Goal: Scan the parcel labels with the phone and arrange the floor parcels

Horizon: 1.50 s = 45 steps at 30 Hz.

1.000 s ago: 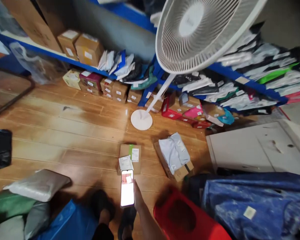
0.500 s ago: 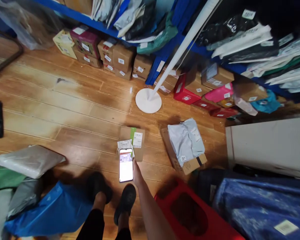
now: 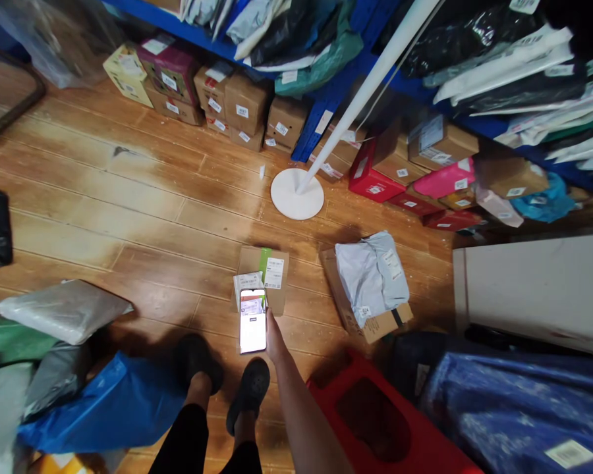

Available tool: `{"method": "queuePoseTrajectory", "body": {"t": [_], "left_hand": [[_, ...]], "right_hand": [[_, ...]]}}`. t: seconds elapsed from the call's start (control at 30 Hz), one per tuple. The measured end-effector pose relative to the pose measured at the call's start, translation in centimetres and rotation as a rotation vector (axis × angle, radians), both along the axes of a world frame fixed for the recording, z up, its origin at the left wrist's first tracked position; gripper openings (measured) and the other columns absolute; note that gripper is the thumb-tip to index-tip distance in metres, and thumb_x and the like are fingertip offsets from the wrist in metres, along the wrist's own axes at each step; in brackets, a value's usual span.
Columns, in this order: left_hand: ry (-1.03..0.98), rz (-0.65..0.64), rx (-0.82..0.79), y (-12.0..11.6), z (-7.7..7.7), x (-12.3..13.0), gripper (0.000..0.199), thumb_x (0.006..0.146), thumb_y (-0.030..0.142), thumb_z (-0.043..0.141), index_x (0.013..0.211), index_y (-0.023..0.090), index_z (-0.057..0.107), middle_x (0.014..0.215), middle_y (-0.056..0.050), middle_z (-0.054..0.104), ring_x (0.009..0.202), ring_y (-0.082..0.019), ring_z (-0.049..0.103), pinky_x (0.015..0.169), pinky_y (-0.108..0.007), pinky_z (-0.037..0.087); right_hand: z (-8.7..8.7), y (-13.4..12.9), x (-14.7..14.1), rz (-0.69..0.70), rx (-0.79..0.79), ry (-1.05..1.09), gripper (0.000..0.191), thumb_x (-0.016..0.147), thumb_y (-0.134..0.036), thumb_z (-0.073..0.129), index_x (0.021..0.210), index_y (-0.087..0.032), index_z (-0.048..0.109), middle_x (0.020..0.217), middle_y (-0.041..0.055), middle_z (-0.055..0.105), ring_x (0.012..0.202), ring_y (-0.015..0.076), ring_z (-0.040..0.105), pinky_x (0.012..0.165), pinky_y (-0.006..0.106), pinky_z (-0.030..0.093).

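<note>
My right hand (image 3: 275, 338) is closed around the side of a smartphone (image 3: 253, 329), its lit screen facing up at me. On that screen a camera picture of a label fills the upper part and the rest is white. Beneath and beyond the phone, a small cardboard box (image 3: 281, 299) with green tape lies on the wooden floor. A white shipping label (image 3: 273, 272) is on its top. Partly covered by the phone, a small pale parcel (image 3: 248, 281) with a printed label rests on the box's left part. My left hand is out of the picture.
A grey mailer bag (image 3: 370, 276) lies on another carton (image 3: 337, 289) to the right. A white pole's round base (image 3: 297, 194) stands ahead, before blue shelving (image 3: 309, 135) with labelled parcels. A red plastic stool (image 3: 326, 395) is at lower right, blue and grey bags (image 3: 103, 408) at lower left.
The view has shifted slightly. The phone stays above the box in my right hand, and a small dark strip now shows on its screen below the camera picture.
</note>
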<state>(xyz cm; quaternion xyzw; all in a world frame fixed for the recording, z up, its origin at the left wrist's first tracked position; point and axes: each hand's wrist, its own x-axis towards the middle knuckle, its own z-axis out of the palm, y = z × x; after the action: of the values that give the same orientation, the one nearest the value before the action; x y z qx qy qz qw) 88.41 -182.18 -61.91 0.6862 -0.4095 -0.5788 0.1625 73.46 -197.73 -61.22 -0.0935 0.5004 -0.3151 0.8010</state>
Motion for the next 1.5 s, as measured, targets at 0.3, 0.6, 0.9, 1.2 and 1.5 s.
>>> {"method": "queuePoseTrajectory", "body": {"t": [0.3,0.6,0.9,1.2,1.5], "left_hand": [[-0.064,0.075,0.05,0.5,0.1,-0.3,0.042,0.087,0.043,0.034,0.095,0.021,0.069,0.108,-0.008,0.065,0.115,-0.041,0.048,0.085,-0.055,0.042],[-0.163,0.119,0.156,2.0,-0.6,-1.1,0.042,0.081,0.038,0.058,0.119,0.02,0.053,0.126,-0.01,0.052,0.111,-0.026,0.051,0.089,-0.047,0.046],[-0.069,0.128,0.14,0.9,-3.9,-1.4,0.044,0.08,0.054,0.047,0.116,0.031,0.058,0.116,-0.008,0.062,0.118,-0.039,0.046,0.092,-0.064,0.036],[-0.059,0.149,0.154,0.9,-3.7,-1.4,0.052,0.076,0.054,0.052,0.125,0.035,0.05,0.118,-0.008,0.061,0.116,-0.037,0.049,0.089,-0.06,0.041],[-0.106,0.23,0.244,-1.4,-2.1,-1.7,0.047,0.083,0.046,0.052,0.123,0.02,0.052,0.117,-0.009,0.058,0.11,-0.031,0.053,0.089,-0.052,0.045]], "right_hand": [[-2.0,-0.5,-0.4,-0.068,0.025,0.038,0.061,0.077,-0.063,0.047,0.114,-0.016,0.057,0.118,0.0096,0.065,0.111,0.0234,0.058,0.099,0.042,0.041],[-4.4,-5.2,-2.8,-0.111,-0.007,0.07,0.055,0.085,-0.059,0.037,0.11,-0.015,0.058,0.102,0.0093,0.07,0.089,0.0206,0.066,0.09,0.046,0.046],[-4.0,-6.1,-3.1,-0.105,-0.051,0.078,0.056,0.083,-0.062,0.036,0.105,-0.015,0.059,0.094,0.0092,0.072,0.09,0.0214,0.066,0.091,0.047,0.045],[-3.0,-6.3,-3.0,-0.138,-0.067,0.085,0.055,0.085,-0.059,0.036,0.109,-0.014,0.058,0.105,0.0102,0.069,0.097,0.0216,0.063,0.093,0.047,0.044],[-1.3,-6.4,-2.7,-0.155,-0.026,0.067,0.052,0.087,-0.056,0.034,0.106,-0.015,0.06,0.097,0.0095,0.072,0.092,0.0211,0.066,0.091,0.046,0.047]]}}
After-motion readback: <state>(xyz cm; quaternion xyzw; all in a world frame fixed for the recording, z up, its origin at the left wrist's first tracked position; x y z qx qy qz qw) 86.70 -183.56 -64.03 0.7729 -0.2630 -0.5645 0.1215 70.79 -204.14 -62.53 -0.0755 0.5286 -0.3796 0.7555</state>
